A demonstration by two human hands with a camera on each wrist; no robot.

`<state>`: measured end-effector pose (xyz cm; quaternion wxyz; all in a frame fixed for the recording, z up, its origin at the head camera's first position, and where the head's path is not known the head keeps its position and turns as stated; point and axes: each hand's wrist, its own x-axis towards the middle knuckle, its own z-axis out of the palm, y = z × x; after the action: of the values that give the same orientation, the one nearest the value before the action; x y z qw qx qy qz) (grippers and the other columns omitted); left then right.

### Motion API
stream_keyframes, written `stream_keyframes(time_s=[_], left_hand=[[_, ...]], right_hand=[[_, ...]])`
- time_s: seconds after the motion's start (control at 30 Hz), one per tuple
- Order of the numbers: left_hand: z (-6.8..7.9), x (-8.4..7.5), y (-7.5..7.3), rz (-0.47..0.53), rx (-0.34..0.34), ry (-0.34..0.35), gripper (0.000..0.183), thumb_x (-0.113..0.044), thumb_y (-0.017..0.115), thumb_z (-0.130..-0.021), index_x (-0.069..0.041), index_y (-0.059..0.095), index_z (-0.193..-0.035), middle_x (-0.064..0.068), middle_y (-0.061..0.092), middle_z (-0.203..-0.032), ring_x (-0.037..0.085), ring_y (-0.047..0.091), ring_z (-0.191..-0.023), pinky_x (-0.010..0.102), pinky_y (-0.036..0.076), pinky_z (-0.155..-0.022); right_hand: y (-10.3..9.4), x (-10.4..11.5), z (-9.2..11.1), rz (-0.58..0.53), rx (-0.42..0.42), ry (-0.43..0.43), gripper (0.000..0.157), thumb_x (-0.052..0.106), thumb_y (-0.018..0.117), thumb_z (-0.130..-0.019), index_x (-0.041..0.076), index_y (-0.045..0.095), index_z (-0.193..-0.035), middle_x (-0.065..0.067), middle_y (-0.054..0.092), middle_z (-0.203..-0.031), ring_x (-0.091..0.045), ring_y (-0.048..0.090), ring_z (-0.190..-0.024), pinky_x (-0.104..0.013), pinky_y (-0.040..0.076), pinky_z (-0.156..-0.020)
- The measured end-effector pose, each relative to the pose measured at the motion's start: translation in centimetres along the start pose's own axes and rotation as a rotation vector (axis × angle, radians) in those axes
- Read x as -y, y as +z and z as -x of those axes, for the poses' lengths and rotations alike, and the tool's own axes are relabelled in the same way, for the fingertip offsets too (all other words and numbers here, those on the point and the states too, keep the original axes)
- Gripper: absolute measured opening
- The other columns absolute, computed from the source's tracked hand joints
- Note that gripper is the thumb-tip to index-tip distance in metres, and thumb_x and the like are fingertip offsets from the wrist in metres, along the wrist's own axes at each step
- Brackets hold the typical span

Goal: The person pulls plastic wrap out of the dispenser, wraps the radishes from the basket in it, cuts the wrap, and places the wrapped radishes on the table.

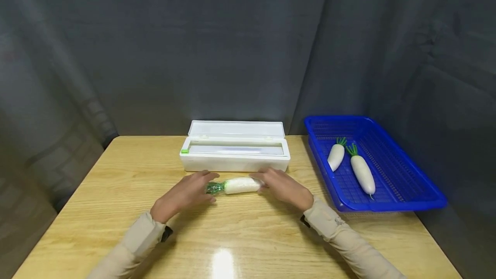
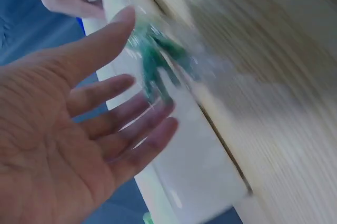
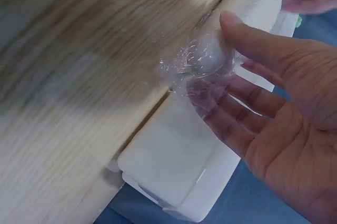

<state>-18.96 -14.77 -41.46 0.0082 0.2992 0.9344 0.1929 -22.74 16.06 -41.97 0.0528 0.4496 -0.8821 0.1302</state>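
A white radish with green leaves, covered in clear plastic film, lies crosswise in front of a white box. My right hand holds its root end, thumb on top and fingers curved behind the film. At the leafy end, my left hand is spread with thumb and fingers apart. In the left wrist view its fingers are nearly straight, close to the film-covered leaves.
Behind the hands stands the white film box, lid raised, with a roll inside. At right, a blue basket holds two unwrapped radishes, a smaller radish and a larger radish. Grey curtains hang behind the wooden table.
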Motion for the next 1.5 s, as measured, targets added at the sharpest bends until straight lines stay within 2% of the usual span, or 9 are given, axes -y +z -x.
stream_keyframes(time_s=[0.1, 0.2, 0.33, 0.53, 0.67, 0.8, 1.0, 1.23, 1.5], left_hand=[[-1.0, -1.3, 0.5, -0.079, -0.08, 0.076, 0.059, -0.02, 0.086, -0.088, 0.001, 0.062, -0.137, 0.016, 0.067, -0.125, 0.03, 0.07, -0.106, 0.044, 0.059, -0.087], [-2.1, -2.1, 1.4, -0.123, -0.155, 0.165, 0.054, -0.017, 0.087, -0.087, 0.0, 0.064, -0.132, 0.013, 0.068, -0.119, 0.027, 0.069, -0.098, 0.042, 0.059, -0.082], [-3.3, -2.7, 2.9, -0.195, -0.214, 0.229, 0.053, -0.017, 0.09, -0.084, -0.002, 0.065, -0.128, 0.012, 0.068, -0.114, 0.027, 0.068, -0.092, 0.041, 0.058, -0.075], [-4.3, -3.3, 4.0, -0.292, -0.247, 0.229, 0.053, -0.02, 0.089, -0.085, -0.006, 0.063, -0.128, 0.01, 0.065, -0.11, 0.027, 0.065, -0.09, 0.041, 0.055, -0.073], [-4.8, -3.4, 4.4, -0.334, -0.29, 0.226, 0.05, -0.019, 0.09, -0.084, -0.006, 0.063, -0.124, 0.009, 0.063, -0.105, 0.027, 0.063, -0.089, 0.04, 0.053, -0.073], [-5.2, -3.5, 4.8, -0.351, -0.29, 0.206, 0.049, -0.019, 0.092, -0.081, -0.007, 0.064, -0.119, 0.008, 0.062, -0.101, 0.027, 0.063, -0.089, 0.039, 0.052, -0.073], [-5.6, -3.7, 5.1, -0.394, -0.286, 0.184, 0.05, -0.02, 0.094, -0.077, -0.008, 0.062, -0.113, 0.008, 0.061, -0.098, 0.026, 0.063, -0.088, 0.038, 0.051, -0.071], [-5.6, -3.5, 5.2, -0.389, -0.285, 0.189, 0.048, -0.02, 0.094, -0.079, -0.009, 0.063, -0.114, 0.006, 0.059, -0.097, 0.023, 0.06, -0.085, 0.036, 0.05, -0.07], [-4.9, -3.4, 4.7, -0.369, -0.354, 0.235, 0.043, -0.011, 0.093, -0.077, -0.008, 0.064, -0.108, 0.005, 0.056, -0.088, 0.02, 0.053, -0.072, 0.03, 0.043, -0.062]], right_hand=[[-0.2, 0.0, 0.3, 0.038, -0.01, 0.008, 0.042, 0.01, 0.085, -0.087, 0.004, 0.071, -0.126, -0.01, 0.071, -0.107, -0.02, 0.069, -0.095, -0.032, 0.059, -0.079], [-0.3, -0.1, 0.5, 0.039, -0.008, 0.026, 0.042, 0.012, 0.084, -0.089, 0.004, 0.07, -0.127, -0.01, 0.071, -0.112, -0.022, 0.07, -0.1, -0.034, 0.06, -0.083], [-0.3, 0.0, 0.4, 0.032, -0.016, 0.043, 0.039, 0.013, 0.083, -0.091, 0.005, 0.071, -0.128, -0.01, 0.071, -0.116, -0.022, 0.07, -0.104, -0.036, 0.06, -0.087], [-0.7, -0.1, 0.1, 0.028, -0.027, 0.088, 0.036, 0.014, 0.081, -0.093, 0.006, 0.072, -0.127, -0.011, 0.072, -0.123, -0.027, 0.07, -0.112, -0.041, 0.059, -0.094], [-0.9, -0.4, 0.0, 0.024, -0.024, 0.112, 0.034, 0.014, 0.08, -0.094, 0.006, 0.072, -0.127, -0.012, 0.072, -0.122, -0.027, 0.071, -0.109, -0.041, 0.06, -0.091], [-1.0, -0.7, 0.2, 0.047, -0.049, 0.109, 0.031, 0.014, 0.079, -0.095, 0.004, 0.073, -0.124, -0.012, 0.073, -0.119, -0.027, 0.072, -0.106, -0.042, 0.06, -0.088], [-1.3, -1.0, 0.5, 0.109, -0.158, 0.139, 0.028, 0.013, 0.079, -0.095, 0.003, 0.073, -0.121, -0.01, 0.073, -0.111, -0.026, 0.072, -0.097, -0.043, 0.06, -0.081], [-1.3, -1.6, 0.6, 0.154, -0.264, 0.18, 0.021, 0.009, 0.079, -0.094, 0.002, 0.076, -0.113, -0.008, 0.073, -0.104, -0.026, 0.071, -0.094, -0.041, 0.06, -0.077], [-1.2, -2.5, 0.8, 0.236, -0.449, 0.172, 0.017, 0.004, 0.083, -0.088, 0.003, 0.073, -0.102, -0.01, 0.067, -0.096, -0.029, 0.064, -0.087, -0.043, 0.055, -0.074]])
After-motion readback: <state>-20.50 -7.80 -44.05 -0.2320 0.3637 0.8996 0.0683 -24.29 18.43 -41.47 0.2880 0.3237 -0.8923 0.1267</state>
